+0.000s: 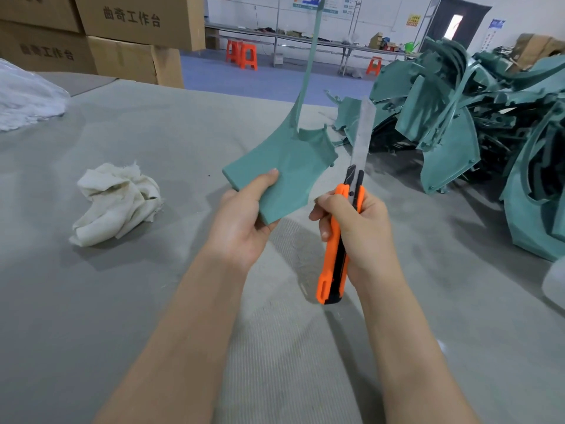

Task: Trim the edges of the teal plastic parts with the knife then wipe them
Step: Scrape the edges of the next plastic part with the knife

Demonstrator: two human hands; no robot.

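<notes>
Plainly, the left grip holds a teal part, the right grip clasps the orange knife; cardboard boxes read 曲奇工作台.

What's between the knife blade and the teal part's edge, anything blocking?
Nothing visible. The right hand holds the utility knife upright, its blade just right of the teal plastic part gripped by the left hand. Only open air lies between them.

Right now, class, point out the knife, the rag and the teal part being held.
knife (328, 270): head view, lower orange handle.
rag (117, 203): head view, middle of the crumpled cloth.
teal part (287, 169): head view, flat face.
</notes>
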